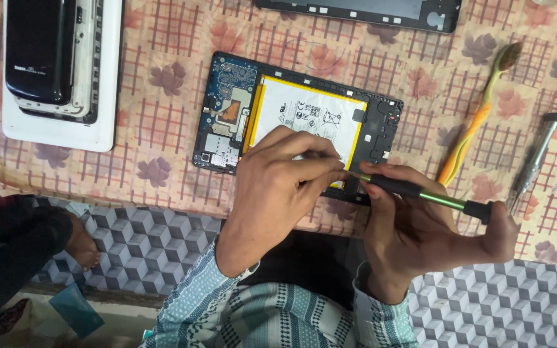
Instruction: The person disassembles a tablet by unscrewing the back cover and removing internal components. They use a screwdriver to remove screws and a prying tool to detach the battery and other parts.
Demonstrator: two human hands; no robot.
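Screwdriver (pixel 420 193) tip hidden behind left hand (pixel 278 187), gripped by right hand (pixel 420 232).

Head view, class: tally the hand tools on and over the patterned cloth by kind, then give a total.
Screwdrivers: 2, the green-shafted one in the right hand, the grey one lying on the cloth
Toothbrushes: 1, orange and green
Total: 3

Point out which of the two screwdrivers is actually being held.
The black and green screwdriver, gripped in the right hand with its tip by the left hand over the opened tablet. The silver screwdriver lies untouched on the cloth farther right.
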